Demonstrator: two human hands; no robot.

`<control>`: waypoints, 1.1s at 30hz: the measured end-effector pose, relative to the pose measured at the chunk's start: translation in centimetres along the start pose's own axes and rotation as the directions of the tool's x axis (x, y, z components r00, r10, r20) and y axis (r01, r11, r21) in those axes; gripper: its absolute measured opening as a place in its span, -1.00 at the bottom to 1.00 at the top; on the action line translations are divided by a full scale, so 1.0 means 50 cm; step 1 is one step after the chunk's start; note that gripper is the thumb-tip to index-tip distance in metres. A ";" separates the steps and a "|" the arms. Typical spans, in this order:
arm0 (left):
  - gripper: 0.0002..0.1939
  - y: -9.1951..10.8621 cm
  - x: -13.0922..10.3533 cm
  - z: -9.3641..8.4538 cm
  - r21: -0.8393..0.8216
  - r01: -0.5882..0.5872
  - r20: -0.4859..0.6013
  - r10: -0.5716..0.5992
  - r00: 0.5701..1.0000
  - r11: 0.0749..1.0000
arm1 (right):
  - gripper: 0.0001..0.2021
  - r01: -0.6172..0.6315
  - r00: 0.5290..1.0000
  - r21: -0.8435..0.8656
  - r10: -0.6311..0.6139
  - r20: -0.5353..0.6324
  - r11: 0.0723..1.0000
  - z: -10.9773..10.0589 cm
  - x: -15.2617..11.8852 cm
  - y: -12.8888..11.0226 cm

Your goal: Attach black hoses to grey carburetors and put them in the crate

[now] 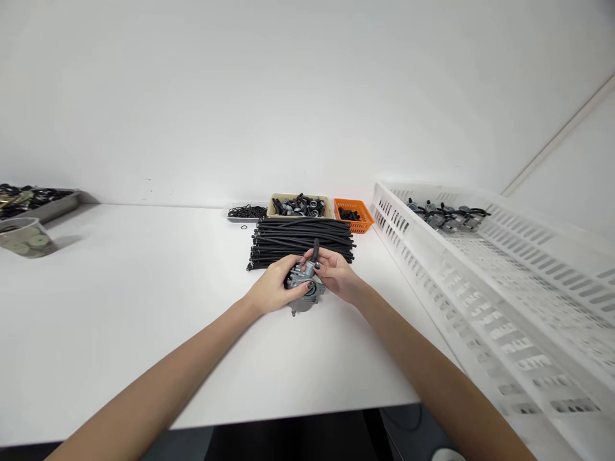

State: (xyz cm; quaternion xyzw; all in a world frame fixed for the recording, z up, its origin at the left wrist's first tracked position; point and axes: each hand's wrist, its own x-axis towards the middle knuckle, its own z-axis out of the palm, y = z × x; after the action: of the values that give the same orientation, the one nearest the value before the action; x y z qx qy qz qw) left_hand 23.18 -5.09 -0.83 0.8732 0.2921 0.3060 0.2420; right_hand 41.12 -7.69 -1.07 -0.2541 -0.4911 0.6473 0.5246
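Observation:
My left hand (277, 286) is wrapped round a grey metal part (305, 294) that looks like a carburetor, its thumb lying across the front. A short black rubber piece (316, 248) stands up from the top of this part. The fingers of my right hand (335, 274) are closed round the base of the black piece, at the metal part's upper right. Both hands are just above the white table, in front of a pile of black hoses (302, 238).
Behind the hoses stand a tray of black rings (247, 211), a cream basket of fittings (328, 206) and an orange basket (365, 218). A large white crate (461, 282) at the right holds several metal parts. At the left are a metal tray (60, 203) and a plastic cup (26, 237).

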 end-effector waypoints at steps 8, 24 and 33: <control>-0.73 0.001 0.000 0.001 -0.003 -0.003 -0.012 0.003 1.000 1.000 | -0.69 0.006 0.999 -0.008 -0.007 -0.037 1.000 0.012 0.000 -0.002; -0.68 -0.001 0.001 0.001 -0.009 -0.015 0.004 0.015 1.000 1.000 | -0.73 0.039 0.997 0.088 -0.045 0.063 0.995 -0.012 0.007 0.007; -0.66 0.000 -0.001 0.000 0.003 -0.026 -0.013 0.026 1.000 1.000 | -0.72 0.022 0.999 0.076 -0.025 0.029 0.997 -0.008 0.004 0.004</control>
State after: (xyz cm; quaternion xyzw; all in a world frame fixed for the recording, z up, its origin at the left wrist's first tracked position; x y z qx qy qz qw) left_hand 23.18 -5.12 -0.84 0.8751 0.2830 0.3145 0.2350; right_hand 41.30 -7.34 -1.37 -0.2187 -0.4771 0.6629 0.5340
